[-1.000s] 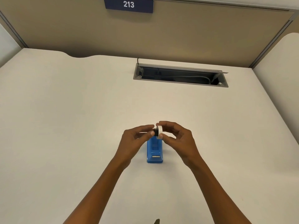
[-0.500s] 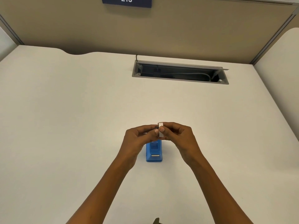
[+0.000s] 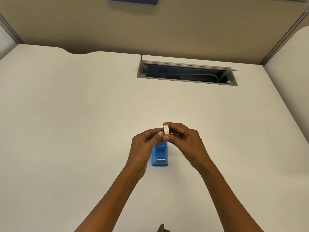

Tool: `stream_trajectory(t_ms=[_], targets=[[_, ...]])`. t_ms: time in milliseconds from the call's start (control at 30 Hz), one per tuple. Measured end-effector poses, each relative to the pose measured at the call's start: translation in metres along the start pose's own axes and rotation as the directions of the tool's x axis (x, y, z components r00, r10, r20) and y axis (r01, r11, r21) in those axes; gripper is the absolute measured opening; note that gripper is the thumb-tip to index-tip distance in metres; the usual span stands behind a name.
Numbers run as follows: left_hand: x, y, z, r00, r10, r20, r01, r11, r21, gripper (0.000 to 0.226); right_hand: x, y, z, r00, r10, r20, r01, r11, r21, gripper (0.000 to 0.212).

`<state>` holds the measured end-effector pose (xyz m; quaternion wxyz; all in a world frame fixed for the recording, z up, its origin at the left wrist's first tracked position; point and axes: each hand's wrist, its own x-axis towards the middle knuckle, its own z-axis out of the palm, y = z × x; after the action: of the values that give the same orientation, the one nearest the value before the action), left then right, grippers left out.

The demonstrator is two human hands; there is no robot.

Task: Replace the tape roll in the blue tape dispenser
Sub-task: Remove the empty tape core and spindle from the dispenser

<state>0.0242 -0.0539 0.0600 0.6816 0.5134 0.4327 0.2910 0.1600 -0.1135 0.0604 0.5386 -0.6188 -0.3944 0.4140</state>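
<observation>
The blue tape dispenser [image 3: 159,155] stands on the white desk [image 3: 75,131], its metal cutter end toward me. Just above its far end I hold a small white tape roll [image 3: 166,130] edge-on. My right hand [image 3: 183,141] pinches the roll between thumb and fingers. My left hand [image 3: 145,143] presses against the roll's left side, fingertips on a small dark hub [image 3: 161,129] that sticks out of the roll. The dispenser's far half is hidden behind my hands.
An open grey cable tray [image 3: 187,73] with cables inside is sunk into the desk at the back. A beige partition wall [image 3: 150,27] closes the far side, with a blue sign [image 3: 132,0] at the top edge. A second desk surface [image 3: 291,67] lies at right.
The dark hub has gone further into the white roll and my hands have drawn closer together. Both hands have risen slightly above the dispenser. The camera has tilted down a little.
</observation>
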Motion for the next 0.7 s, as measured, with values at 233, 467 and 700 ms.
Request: stream_trajectory(t_ms=[233,467,700], targets=[[0.001,0.001,-0.008,0.995,-0.099,-0.013,0.097,0.989,-0.113,0.015,-0.001,0.000,-0.008,0.999,-0.040,0.007,0.040,0.998,0.051,0.044],[0.000,0.002,-0.020,0.993,-0.116,-0.011,0.110,0.966,-0.234,0.022,0.014,0.008,-0.016,0.981,0.088,-0.172,-0.074,0.993,0.088,0.043],[0.000,-0.002,-0.020,0.988,-0.155,0.003,0.153,0.974,-0.164,0.028,0.052,0.034,-0.017,0.953,0.089,-0.291,-0.129,0.984,-0.121,0.044]])
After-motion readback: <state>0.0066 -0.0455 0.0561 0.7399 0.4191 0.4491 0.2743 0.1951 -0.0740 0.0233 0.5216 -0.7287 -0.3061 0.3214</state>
